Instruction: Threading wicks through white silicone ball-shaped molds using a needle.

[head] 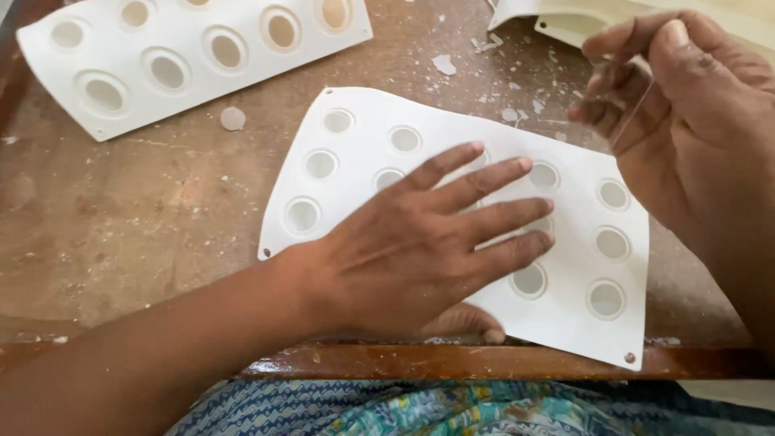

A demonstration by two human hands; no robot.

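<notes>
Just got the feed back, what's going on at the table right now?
A person's left hand lies flat, fingers spread, on a white sheet with round holes near the wooden table's front edge. The right hand is raised above the sheet's far corner, fingers pinched on what looks like a thin clear piece; I can't tell what it is. A second holed white sheet lies at upper left, with small white scraps scattered between.

Left hand (pixel 420 242): palm down, fingers spread flat and pointing right, forearm entering from lower left. Right hand (pixel 686 121): raised at upper right, fingers curled, thumb meeting fingertips in a pinch.
</notes>
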